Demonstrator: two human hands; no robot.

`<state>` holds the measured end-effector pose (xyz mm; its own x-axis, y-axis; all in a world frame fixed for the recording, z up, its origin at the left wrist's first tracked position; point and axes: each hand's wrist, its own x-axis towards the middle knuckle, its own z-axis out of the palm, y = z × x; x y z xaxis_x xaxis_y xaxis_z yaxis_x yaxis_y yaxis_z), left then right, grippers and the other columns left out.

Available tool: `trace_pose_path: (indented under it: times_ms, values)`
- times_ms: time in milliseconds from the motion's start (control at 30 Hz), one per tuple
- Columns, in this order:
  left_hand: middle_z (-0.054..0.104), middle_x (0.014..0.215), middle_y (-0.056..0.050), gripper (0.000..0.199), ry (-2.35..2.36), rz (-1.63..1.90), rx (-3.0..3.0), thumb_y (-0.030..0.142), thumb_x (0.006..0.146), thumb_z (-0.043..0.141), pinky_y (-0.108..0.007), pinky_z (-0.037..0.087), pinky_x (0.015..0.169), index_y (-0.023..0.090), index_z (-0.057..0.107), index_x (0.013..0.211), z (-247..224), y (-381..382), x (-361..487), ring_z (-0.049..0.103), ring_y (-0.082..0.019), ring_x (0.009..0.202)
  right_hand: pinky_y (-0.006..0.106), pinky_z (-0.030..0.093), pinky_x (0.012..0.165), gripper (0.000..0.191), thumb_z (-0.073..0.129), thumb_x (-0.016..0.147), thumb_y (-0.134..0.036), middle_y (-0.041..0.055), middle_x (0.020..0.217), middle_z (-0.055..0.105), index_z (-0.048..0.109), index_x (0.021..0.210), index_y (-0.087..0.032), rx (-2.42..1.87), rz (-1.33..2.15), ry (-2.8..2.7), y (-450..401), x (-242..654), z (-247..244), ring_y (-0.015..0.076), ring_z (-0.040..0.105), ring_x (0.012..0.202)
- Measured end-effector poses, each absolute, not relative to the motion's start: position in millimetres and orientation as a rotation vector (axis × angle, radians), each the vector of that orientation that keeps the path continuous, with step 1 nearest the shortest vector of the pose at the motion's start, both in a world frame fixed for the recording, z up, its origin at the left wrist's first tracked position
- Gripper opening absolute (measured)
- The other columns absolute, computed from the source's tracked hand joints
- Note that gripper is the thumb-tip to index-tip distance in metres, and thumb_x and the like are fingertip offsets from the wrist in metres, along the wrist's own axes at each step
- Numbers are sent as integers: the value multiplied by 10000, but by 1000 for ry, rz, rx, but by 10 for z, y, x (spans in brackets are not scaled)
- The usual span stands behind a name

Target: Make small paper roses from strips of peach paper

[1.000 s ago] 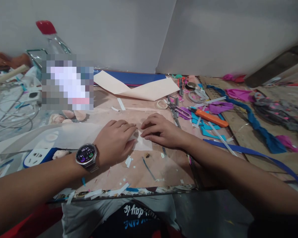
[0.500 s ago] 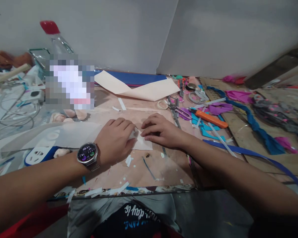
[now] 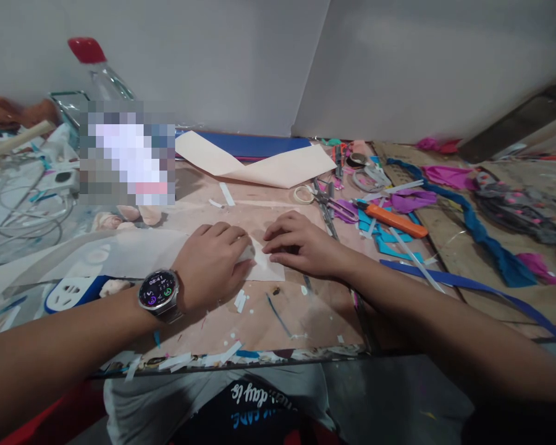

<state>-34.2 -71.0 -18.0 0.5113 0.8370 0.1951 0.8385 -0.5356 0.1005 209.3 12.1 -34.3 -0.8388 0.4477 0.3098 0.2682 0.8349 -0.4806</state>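
A long pale strip (image 3: 134,250) lies across the work surface, its right end a white piece of sheet (image 3: 269,270) between my hands. My left hand (image 3: 213,262), a watch on its wrist, rests on the strip with its fingers curled over. A small whitish thing (image 3: 248,253) shows between its thumb and fingers, too covered to identify. Just to the right, my right hand (image 3: 301,244) rests at the sheet's right edge, fingers bent and thumb slightly apart, with nothing seen in it.
Behind my hands lies a folded cream strip (image 3: 273,170). At right are scissors (image 3: 336,206), an orange cutter (image 3: 396,220) and a blue ribbon (image 3: 472,288). A red-capped bottle (image 3: 87,50), cables (image 3: 23,225) and a power strip (image 3: 69,293) sit at left.
My left hand has shifted slightly left, and the gap between my hands is a little wider. My right hand stays almost still.
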Motion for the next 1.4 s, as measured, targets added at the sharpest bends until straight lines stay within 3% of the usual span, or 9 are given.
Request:
trace_pose_path:
  times_ms: [367, 800, 1000, 1200, 1400]
  values:
    - [655, 1383, -136, 430, -1542, -317, -2706, 386, 992, 540, -512, 492, 969, 140, 629, 1333, -205, -718, -326, 592, -343, 1230, 496, 437, 1017, 120, 777, 901, -274, 75, 1122, 758, 808, 1012, -240, -618, 575, -2594, 78, 2069, -343, 274, 618, 1110]
    - [666, 1359, -151, 454, -1516, -373, -2696, 375, 992, 544, -530, 503, 978, 101, 622, 1344, -217, -728, -319, 601, -346, 1223, 496, 452, 1007, 125, 767, 895, -251, 64, 1087, 776, 813, 1011, -258, -676, 557, -2553, 22, 2043, -347, 267, 640, 1074]
    - [666, 1381, -83, 302, -1272, -439, -2778, 231, 989, 513, -496, 498, 992, 195, 673, 1242, -226, -721, -328, 588, -311, 1240, 506, 450, 1007, 137, 755, 890, -212, 74, 1093, 780, 816, 1008, -246, -681, 571, -2542, 5, 2033, -328, 268, 637, 1076]
    - [628, 1451, -104, 350, -1392, -365, -2759, 282, 995, 517, -519, 490, 1006, 184, 660, 1299, -212, -726, -322, 563, -341, 1283, 510, 456, 1009, 138, 748, 897, -227, 72, 1095, 780, 819, 1013, -253, -686, 557, -2549, 7, 2039, -324, 269, 638, 1075]
    - [616, 1462, -128, 402, -1464, -304, -2733, 328, 1000, 519, -513, 489, 1008, 155, 632, 1345, -200, -724, -314, 564, -346, 1286, 530, 457, 1006, 266, 645, 919, -127, 71, 1148, 767, 819, 1048, -283, -639, 534, -2569, 18, 2078, -332, 279, 608, 1128]
